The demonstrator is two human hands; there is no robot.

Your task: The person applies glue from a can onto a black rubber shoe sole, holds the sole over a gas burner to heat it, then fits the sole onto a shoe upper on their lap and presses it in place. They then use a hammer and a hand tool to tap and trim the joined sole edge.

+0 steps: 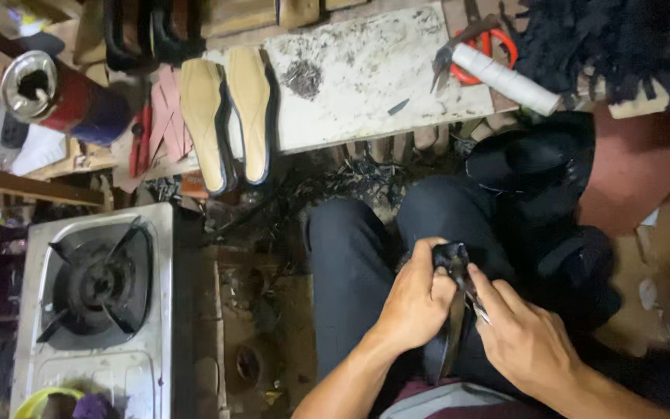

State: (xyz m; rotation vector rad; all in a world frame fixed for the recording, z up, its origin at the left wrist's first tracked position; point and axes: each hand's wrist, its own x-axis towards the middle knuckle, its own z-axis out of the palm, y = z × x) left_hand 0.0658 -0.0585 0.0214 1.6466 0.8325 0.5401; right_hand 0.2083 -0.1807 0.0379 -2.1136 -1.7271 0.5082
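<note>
My left hand grips a black shoe part held upright over my lap, fingers wrapped around its upper end. My right hand presses against the same piece from the right and holds a thin metal tool against its edge. The lower strip of the black piece hangs down between both hands. My legs in dark trousers lie beneath.
A worn white work slab lies ahead with two tan insoles leaning on its left edge, red-handled scissors and a white roll. A steel gas burner stands at left. Black shoe uppers pile at right. A tin can sits far left.
</note>
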